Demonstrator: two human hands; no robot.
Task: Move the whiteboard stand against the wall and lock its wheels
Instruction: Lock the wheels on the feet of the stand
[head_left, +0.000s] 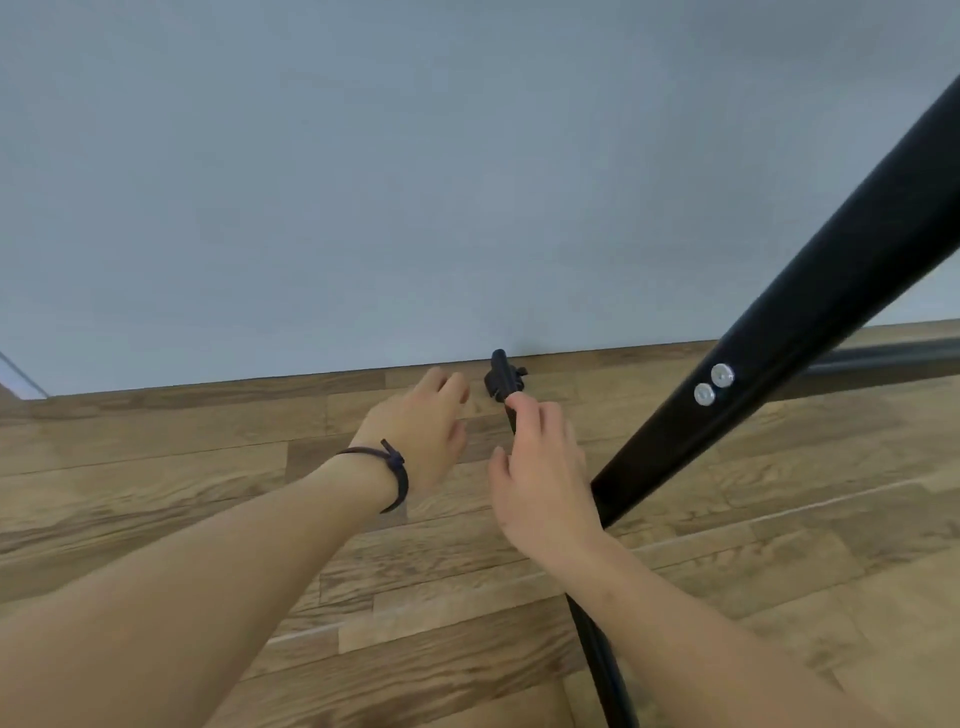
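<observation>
The whiteboard stand's black upright post (810, 306) slants from upper right down to its black foot bar (597, 654) on the wooden floor. The foot bar runs away from me to the grey wall, ending at a black caster wheel (503, 378) that sits close to the wall's base. My right hand (540, 467) hovers over the foot bar, its index fingertip touching the bar just behind the caster. My left hand (423, 431), a dark cord around its wrist, is held flat and open just left of the caster, holding nothing. The board itself is out of view.
A plain grey wall (363, 182) fills the upper half. Wood-plank floor (208, 519) covers the lower half. A black crossbar (883, 358) of the stand runs along the wall base at right. A pale edge (15, 374) shows at far left.
</observation>
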